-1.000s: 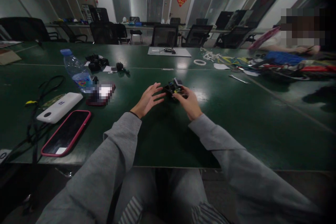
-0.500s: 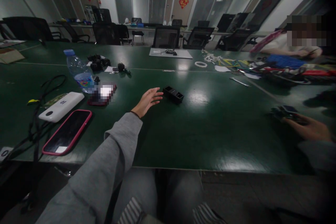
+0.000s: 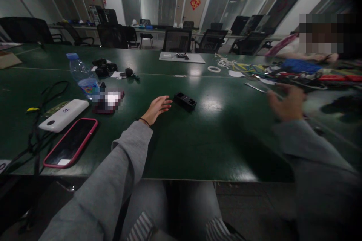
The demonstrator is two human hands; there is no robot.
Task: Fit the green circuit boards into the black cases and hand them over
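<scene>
Head view: right hand (image 3: 288,102), blurred, half-open, seems empty; electronic module gone from grip. Left hand (image 3: 157,110) loosely open, empty, beside black case (image 3: 185,101) on tabletop (image 3: 198,143); case, module apparently separated.

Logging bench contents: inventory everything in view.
Rectangular compartmented box: 1, black, centre
Clear plastic bottle: 1, blue cap, left
Rectangular phone: 1, pink edge, near left
Oblong device: 1, white, beyond phone
Pixelated device: 1, dark red, beside bottle
Small parts: several, black, behind bottle
Flat board: 1, white, far centre
Round ring: 1, white, right of board
Slim metal tool: 1, silver, right
Tangled cables: many, mixed colours, both sides
Flat table: 1, green, foreground
Mesh chairs: several, black, background
Person: 1, pale sleeve, far right
Left hand: 1, grey sleeve, beside box
Right hand: 1, grey sleeve, right
</scene>
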